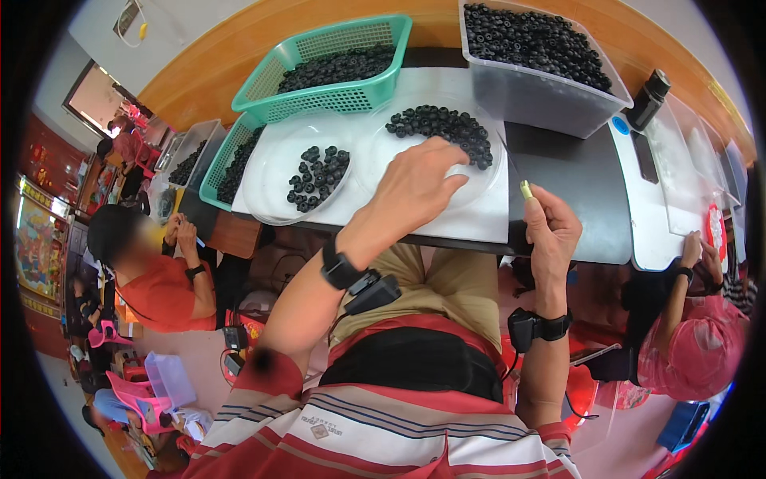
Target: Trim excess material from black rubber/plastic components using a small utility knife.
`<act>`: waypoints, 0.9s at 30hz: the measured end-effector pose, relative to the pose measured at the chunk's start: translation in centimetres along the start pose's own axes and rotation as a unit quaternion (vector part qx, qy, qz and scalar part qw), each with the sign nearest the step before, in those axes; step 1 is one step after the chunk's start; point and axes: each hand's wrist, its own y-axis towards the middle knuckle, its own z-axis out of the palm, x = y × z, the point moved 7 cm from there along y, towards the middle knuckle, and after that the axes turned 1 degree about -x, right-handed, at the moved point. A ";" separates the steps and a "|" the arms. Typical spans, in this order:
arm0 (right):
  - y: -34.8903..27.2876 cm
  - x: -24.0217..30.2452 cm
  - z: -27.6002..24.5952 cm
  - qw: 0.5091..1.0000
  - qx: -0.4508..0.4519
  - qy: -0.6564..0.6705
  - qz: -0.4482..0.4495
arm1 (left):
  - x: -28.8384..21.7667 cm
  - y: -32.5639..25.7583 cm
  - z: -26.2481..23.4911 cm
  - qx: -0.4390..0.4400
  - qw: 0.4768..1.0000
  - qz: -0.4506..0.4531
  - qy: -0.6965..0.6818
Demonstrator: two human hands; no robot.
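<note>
My left hand reaches over a clear round tray, with bent fingers close to a pile of small black ring-like parts. Its thumb stands apart from the fingers, and nothing shows between them. In my right hand is a slim pick-like tool with a yellowish handle end, pinched between thumb and fingers. The tool's thin shaft points up and left, toward the tray's rim. Another clear round tray lies to the left, with a looser group of black parts.
Behind the trays stand a green basket and a translucent bin, both filled with black parts. A second green basket is at the left. A black bottle and a phone lie right. People sit working on both sides.
</note>
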 end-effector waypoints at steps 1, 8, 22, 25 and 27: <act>0.0 -0.1 0.0 1.000 0.000 0.009 0.003 | 0.2 0.7 0.8 -0.001 1.000 0.003 0.000; -0.1 0.0 -0.1 1.000 0.001 0.022 -0.007 | 0.6 3.0 4.1 0.073 0.993 0.025 0.084; -0.2 0.2 -0.1 1.000 -0.010 0.020 0.005 | 0.1 2.0 2.9 0.074 0.997 -0.016 -0.022; -0.2 0.2 -0.2 1.000 -0.011 0.018 0.001 | 1.1 1.8 2.6 0.057 0.989 -0.071 -0.116; -0.2 0.3 -0.3 1.000 -0.013 0.013 -0.002 | 2.1 1.6 2.8 0.056 0.966 -0.110 -0.227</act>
